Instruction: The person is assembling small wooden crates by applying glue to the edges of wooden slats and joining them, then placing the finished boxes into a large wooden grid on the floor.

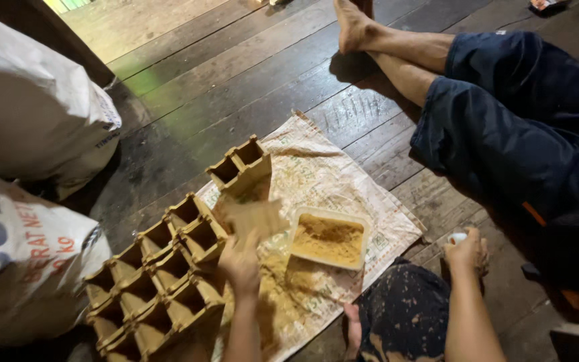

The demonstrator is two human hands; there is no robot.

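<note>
2 bare hands of yours are in view. Your left hand [239, 261] is raised over the woven plastic sack sheet [370, 201] spread flat on the dark wooden plank floor [236, 74]. Its fingers are closed on a flat brown cardboard piece [252, 216], which stands up above the hand and is blurred, so its exact shape cannot be told.

Just left of that hand lies the brown cardboard divider grid [159, 281], a block of square open-topped cells set in 2 or more rows. A separate 2-cell section of brown cardboard [239, 167] rests tilted at the far end of the grid, on the sheet's edge.

Just right of your left hand, the shallow rectangular cream plastic tray [330, 240] sits on the sheet. It holds yellow-brown powder. Loose powder of the same colour is scattered on the sheet near the tray.

Your right hand [467, 251] rests low at the sheet's right edge, well apart from the tray. It is curled around a small white object [458, 236]; you cannot tell what that object is.

2 large white printed sacks [28, 114] stand at the left. Another person's bare legs in dark blue shorts [524, 114] stretch across the floor at the upper right.
</note>
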